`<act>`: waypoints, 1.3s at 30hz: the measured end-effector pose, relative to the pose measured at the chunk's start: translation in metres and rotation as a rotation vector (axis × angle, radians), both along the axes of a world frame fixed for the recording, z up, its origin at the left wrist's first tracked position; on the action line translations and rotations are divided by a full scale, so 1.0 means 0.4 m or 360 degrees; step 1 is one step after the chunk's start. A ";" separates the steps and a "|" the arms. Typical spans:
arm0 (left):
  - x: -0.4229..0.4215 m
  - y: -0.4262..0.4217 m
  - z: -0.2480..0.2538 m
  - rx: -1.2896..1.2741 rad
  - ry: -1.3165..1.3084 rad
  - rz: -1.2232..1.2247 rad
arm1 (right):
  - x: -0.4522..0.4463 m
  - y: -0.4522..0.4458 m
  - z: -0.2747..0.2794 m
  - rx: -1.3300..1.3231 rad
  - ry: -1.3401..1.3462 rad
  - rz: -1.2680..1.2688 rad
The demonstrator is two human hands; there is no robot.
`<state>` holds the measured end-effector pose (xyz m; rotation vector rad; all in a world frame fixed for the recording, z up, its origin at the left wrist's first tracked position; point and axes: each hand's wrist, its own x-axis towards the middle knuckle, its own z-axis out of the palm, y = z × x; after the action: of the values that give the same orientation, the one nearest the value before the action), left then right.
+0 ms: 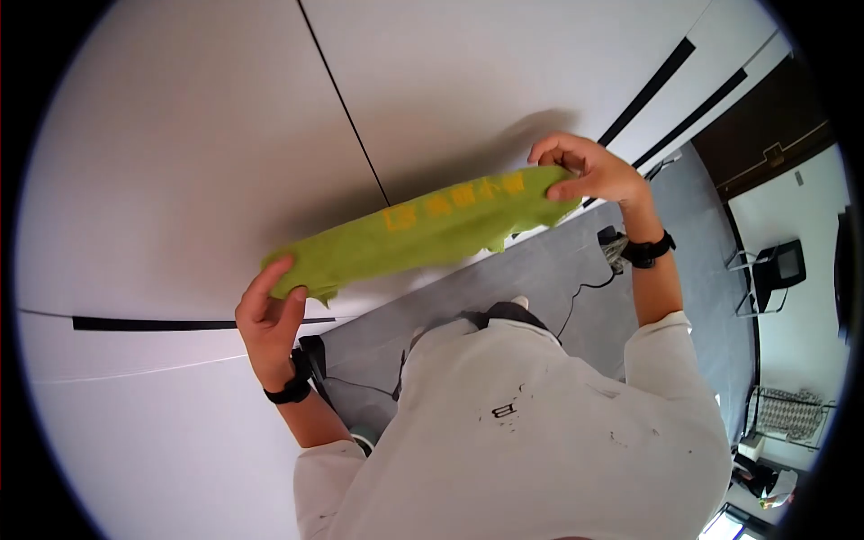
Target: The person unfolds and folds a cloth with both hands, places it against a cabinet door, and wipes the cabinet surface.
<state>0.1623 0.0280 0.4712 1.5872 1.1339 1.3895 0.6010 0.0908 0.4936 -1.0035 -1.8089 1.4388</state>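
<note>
A long green strip (396, 238) with yellow lettering is stretched between my two hands, in front of a white panel surface. Its lower edge looks ragged; whether it is cloth or paper I cannot tell. My left hand (272, 315) pinches the lower left end between thumb and fingers. At the higher right end, my right hand (594, 171) grips the strip, thumb in front and fingers behind. The strip slants up to the right and casts a shadow on the panel.
The white panel (207, 135) has a thin dark seam and black strips. Below lies a grey floor (576, 279) with a black cable (576, 297). A black chair (778, 270) and a garment rack (792, 414) stand along the right.
</note>
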 end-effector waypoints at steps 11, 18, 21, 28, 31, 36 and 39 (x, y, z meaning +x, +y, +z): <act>0.063 0.019 0.053 -0.0069 0.0384 0.0203 | 0.097 0.041 -0.131 0.0101 0.1191 -0.0291; 0.066 -0.003 0.046 0.0082 0.0271 0.0298 | 0.130 0.025 -0.159 -0.0019 0.1435 -0.0258; 0.052 0.008 0.071 0.0192 0.0688 0.0333 | 0.130 0.029 -0.149 0.0218 0.0810 -0.0441; 0.154 0.030 0.159 0.0232 0.1167 0.0271 | 0.155 -0.004 -0.148 0.0596 0.0488 -0.0709; 0.174 0.035 0.165 0.0321 0.1235 0.0368 | 0.175 0.001 -0.185 0.0666 0.0434 -0.0742; 0.256 0.047 0.215 -0.0048 0.0774 0.0115 | 0.206 0.012 -0.253 0.0780 0.0702 -0.0971; 0.295 0.038 0.225 -0.0189 0.0454 0.0129 | 0.230 0.027 -0.279 0.0704 0.1065 -0.0942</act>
<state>0.2802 0.0433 0.5613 1.7060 1.4352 1.1465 0.6928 0.1016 0.3818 -0.6352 -1.1256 0.8113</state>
